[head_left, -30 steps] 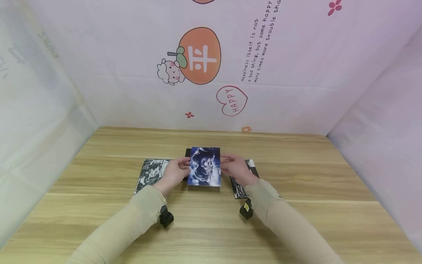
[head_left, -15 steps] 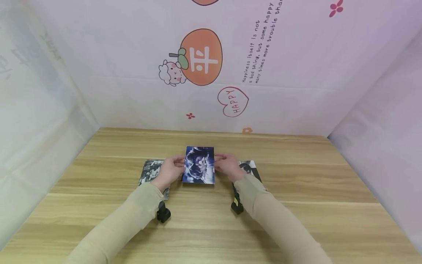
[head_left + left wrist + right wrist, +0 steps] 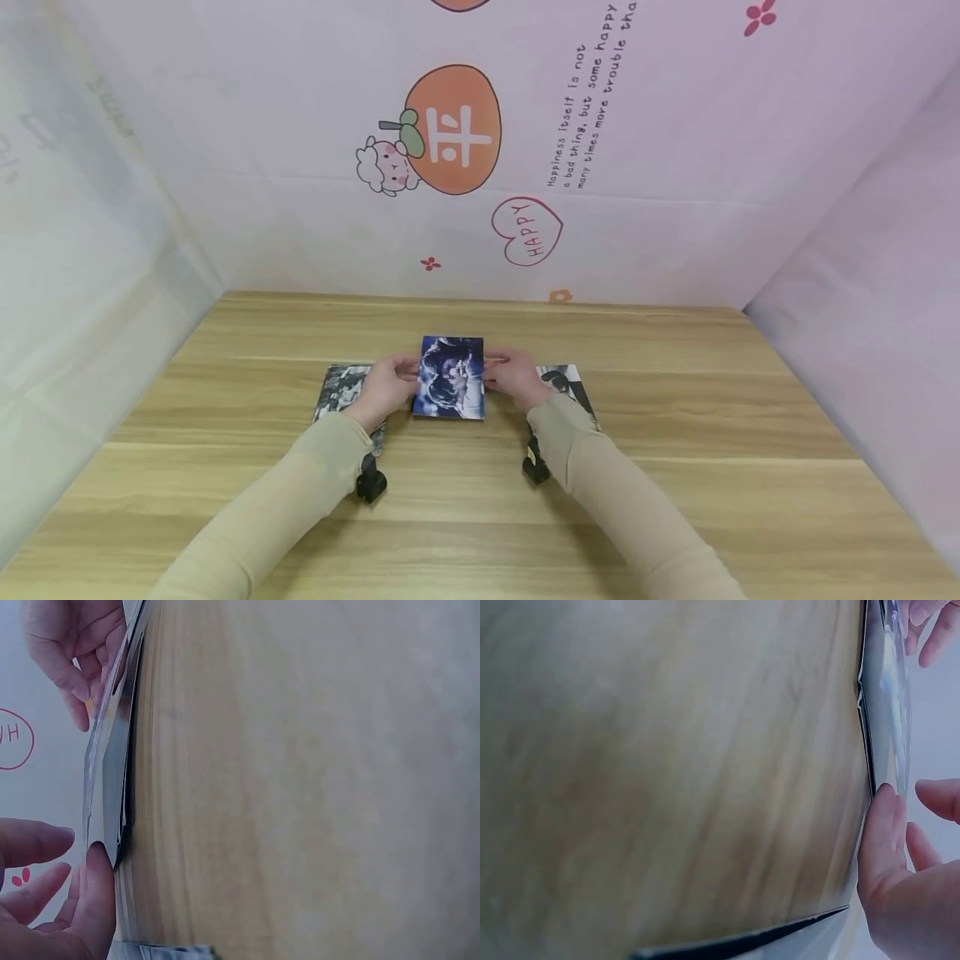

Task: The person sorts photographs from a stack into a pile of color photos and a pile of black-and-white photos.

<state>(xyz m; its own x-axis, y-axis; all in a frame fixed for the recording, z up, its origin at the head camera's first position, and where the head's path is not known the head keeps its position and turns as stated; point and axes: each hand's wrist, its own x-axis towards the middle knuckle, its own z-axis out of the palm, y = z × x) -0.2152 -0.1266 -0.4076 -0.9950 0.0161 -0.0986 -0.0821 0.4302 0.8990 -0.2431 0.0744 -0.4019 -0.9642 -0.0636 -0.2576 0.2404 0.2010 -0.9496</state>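
Observation:
A blue-toned picture card (image 3: 450,377) lies at the middle of the table, over a dark-edged card (image 3: 129,750) seen edge-on in the left wrist view. My left hand (image 3: 387,387) is at its left edge, a fingertip touching the card's side and the other fingers loosely spread. Opposite it, my right hand (image 3: 516,379) has its fingertips against the right edge; in the right wrist view its thumb stands apart from the card. A black-and-white picture card (image 3: 341,392) lies partly under my left wrist, and another black-and-white picture card (image 3: 564,383) is partly covered by my right sleeve.
The wood-grain table (image 3: 465,533) meets a white printed cloth (image 3: 300,233) at its back edge, and cloth walls also rise at both sides. A small black camera (image 3: 371,486) hangs from the left wrist, and another black camera (image 3: 535,469) from the right.
The blue picture card has moved left and now covers the black card that showed beside it. Both hands moved with it, the right one further left. The last half second shows little movement.

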